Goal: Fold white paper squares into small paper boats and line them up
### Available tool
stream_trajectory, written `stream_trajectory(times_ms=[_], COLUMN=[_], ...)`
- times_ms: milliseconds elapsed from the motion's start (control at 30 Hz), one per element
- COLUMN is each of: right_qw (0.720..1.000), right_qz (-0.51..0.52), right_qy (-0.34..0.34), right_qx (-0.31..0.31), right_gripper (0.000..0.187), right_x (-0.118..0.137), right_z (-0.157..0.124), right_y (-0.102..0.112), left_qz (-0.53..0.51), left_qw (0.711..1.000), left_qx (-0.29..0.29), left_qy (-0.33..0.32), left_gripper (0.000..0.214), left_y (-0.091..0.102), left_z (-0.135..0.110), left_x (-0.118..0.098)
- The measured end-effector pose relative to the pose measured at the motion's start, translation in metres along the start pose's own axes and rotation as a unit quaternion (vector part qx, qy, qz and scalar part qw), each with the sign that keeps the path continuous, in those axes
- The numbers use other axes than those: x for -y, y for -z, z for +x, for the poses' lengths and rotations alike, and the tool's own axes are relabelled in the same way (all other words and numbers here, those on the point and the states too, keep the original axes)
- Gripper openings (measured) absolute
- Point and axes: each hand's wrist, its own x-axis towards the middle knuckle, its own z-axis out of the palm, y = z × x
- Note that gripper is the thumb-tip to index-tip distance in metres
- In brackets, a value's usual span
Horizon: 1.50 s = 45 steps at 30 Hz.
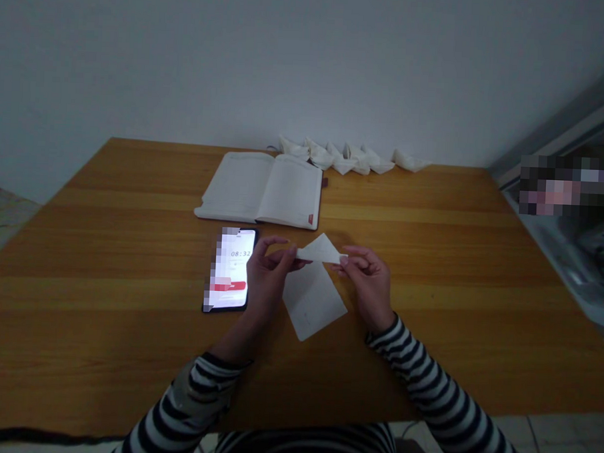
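Note:
Between both hands is a small folded piece of white paper (322, 249), with a triangular peak at the top and a narrow band along its lower edge. My left hand (269, 268) pinches its left end between thumb and fingers. The right end is gripped by my right hand (367, 279) in a similar pinch. Below the folded paper, a flat white sheet (312, 304) lies at an angle on the table, its upper part partly covered by the folded paper and my left hand.
An open notebook (291, 192) lies behind my hands. A lit phone (233, 270) showing a timer rests left of my left hand. Several folded paper boats (355, 159) line the back edge of the wooden table (445, 259), against the wall.

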Motion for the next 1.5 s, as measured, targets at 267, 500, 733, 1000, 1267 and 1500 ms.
stream_trajectory(times_ms=[267,500,733,1000,1267,1500], right_qw=[0.996,0.992,0.996,0.996,0.996,0.981], right_qz=[-0.002,-0.026,-0.022,-0.011,-0.080,-0.140], right_qy=[0.011,0.028,0.003,-0.028,0.000,-0.018], right_qx=[-0.094,-0.119,-0.083,-0.084,0.035,0.136], right_gripper=[0.021,0.022,0.021,0.022,0.020,0.037], right_x=[-0.007,-0.011,-0.014,-0.018,-0.005,0.001], right_z=[-0.005,-0.009,-0.017,-0.016,-0.006,-0.005], right_y=[-0.006,-0.008,-0.016,-0.019,-0.006,-0.005], left_qz=[0.087,0.121,0.084,0.089,0.140,0.186], left_qw=[0.993,0.990,0.995,0.994,0.990,0.981], left_qx=[0.012,0.028,-0.014,-0.046,-0.011,0.038], left_qy=[-0.082,-0.061,0.046,0.041,0.007,-0.039], left_gripper=[0.019,0.029,0.031,0.030,0.027,0.015], left_y=[-0.002,-0.009,-0.017,-0.019,-0.012,-0.009], left_z=[-0.005,-0.014,-0.016,-0.020,-0.014,-0.014], left_x=[0.007,0.005,0.005,0.006,0.003,0.000])
